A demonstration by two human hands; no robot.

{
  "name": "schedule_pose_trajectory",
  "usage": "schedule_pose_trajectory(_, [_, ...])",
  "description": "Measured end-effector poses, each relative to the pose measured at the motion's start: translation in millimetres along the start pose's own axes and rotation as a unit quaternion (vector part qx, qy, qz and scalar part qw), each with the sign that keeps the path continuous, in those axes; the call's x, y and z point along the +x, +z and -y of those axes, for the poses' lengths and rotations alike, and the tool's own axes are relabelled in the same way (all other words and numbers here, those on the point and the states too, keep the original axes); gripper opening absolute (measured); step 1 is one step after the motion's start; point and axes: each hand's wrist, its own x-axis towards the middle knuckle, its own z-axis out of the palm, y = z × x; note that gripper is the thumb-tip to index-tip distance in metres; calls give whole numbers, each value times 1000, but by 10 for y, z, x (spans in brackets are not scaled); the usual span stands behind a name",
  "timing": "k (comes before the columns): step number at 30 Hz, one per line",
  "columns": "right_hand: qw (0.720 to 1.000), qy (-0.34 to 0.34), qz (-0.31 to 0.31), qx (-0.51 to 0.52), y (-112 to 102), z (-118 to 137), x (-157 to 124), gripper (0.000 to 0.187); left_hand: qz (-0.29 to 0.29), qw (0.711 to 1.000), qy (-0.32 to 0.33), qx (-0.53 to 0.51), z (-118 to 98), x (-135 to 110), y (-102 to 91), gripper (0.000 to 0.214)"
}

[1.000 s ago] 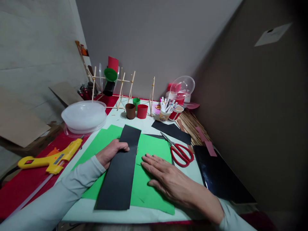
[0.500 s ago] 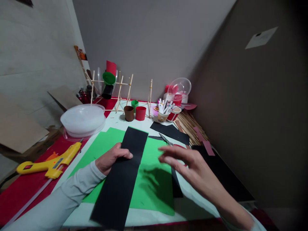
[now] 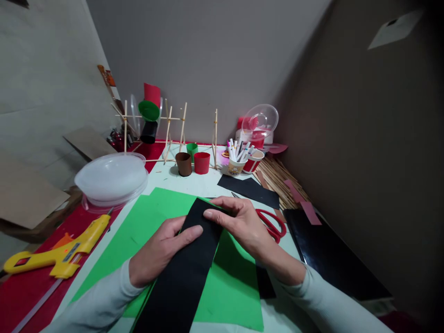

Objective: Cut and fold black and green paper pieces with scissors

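Note:
A long black paper strip (image 3: 187, 273) slants up from the bottom edge, held between both hands over green paper sheets (image 3: 229, 300). My left hand (image 3: 161, 252) grips its left side, thumb on top and fingers underneath. Near the strip's far end, my right hand (image 3: 239, 222) pinches the right corner with the thumb on the face and the fingers behind. Red-handled scissors (image 3: 272, 224) lie just right of my right hand, their blades mostly hidden behind it. Part of another black paper piece (image 3: 265, 282) shows below my right wrist.
A yellow glue gun (image 3: 65, 252) lies at left beside clear plastic lids (image 3: 111, 178). Brown (image 3: 183, 164) and red (image 3: 201, 163) paper cups stand before a stick frame (image 3: 215, 138). Markers fill a cup (image 3: 237, 166) near wooden sticks (image 3: 282, 180). A black flat panel (image 3: 333, 254) lies right.
My right hand has come down from above the green paper and taken hold of the strip's far right corner. The view has shifted slightly.

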Motion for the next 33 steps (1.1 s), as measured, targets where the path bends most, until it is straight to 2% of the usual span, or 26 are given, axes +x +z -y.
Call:
schedule_pose_trajectory(3, [1000, 0, -2, 14, -31, -4, -22, 23, -20, 994, 86, 65, -61, -28, 55, 33])
schedule_pose_trajectory(6, [999, -32, 15, -13, -67, 20, -37, 16, -25, 985, 117, 124, -62, -40, 64, 29])
schedule_pose_trajectory(9, [995, -64, 51, -57, -87, 56, -52, 12, -4, 980, 117, 163, -43, -43, 55, 31])
schedule_pose_trajectory(13, [990, -86, 65, -92, -81, 66, -72, 19, 49, 982, 69, 171, -37, -35, 39, 34])
schedule_pose_trajectory(16, [989, -94, 32, -109, -102, 46, -56, 21, 86, 984, 19, 155, -49, -6, 8, 34])
schedule_pose_trajectory(19, [989, -100, -27, -101, -192, 23, 1, 21, 107, 984, -15, 143, -68, 21, -39, 35])
schedule_pose_trajectory(22, [988, -102, -88, -76, -333, 10, 73, 21, 89, 986, -33, 140, -96, 17, -87, 35])
schedule_pose_trajectory(27, [975, -127, -179, -39, -594, 7, 180, 15, 56, 991, -9, 119, -138, -32, -176, 34])
schedule_pose_trajectory(31, [967, -138, -211, -21, -762, -22, 252, 15, 62, 994, -41, 80, -126, -45, -259, 35])
schedule_pose_trajectory(33, [965, -143, -216, -25, -794, -36, 267, 16, 51, 996, -36, 64, -124, -41, -276, 36])
